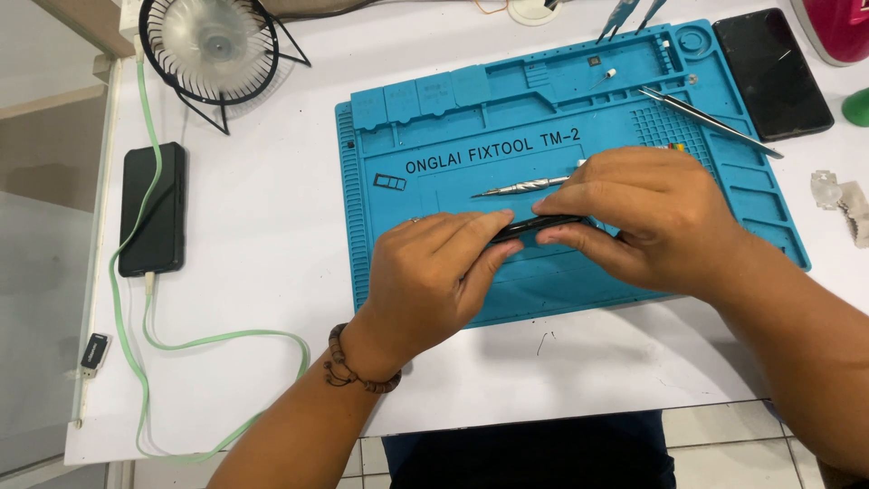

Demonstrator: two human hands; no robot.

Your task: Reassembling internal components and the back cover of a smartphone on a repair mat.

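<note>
A white worktop (272, 235) carries a blue repair mat (434, 154), a small black fan (213, 50), two dark phones — one (154, 208) on a green cable (181, 349), one (771, 72) bare.

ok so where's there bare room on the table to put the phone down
Bare table lies between the charging phone and the blue mat, and along the front edge. The mat's top right is crowded with tweezers and another phone.

Blue mat on a white table, black gadgets all around

The repair mat (434, 136) is bright blue; the phone (534, 226) held edge-on looks black, as do the handset (154, 208) on the pale green cable (217, 340) and the fan's (213, 45) wire cage.
</note>
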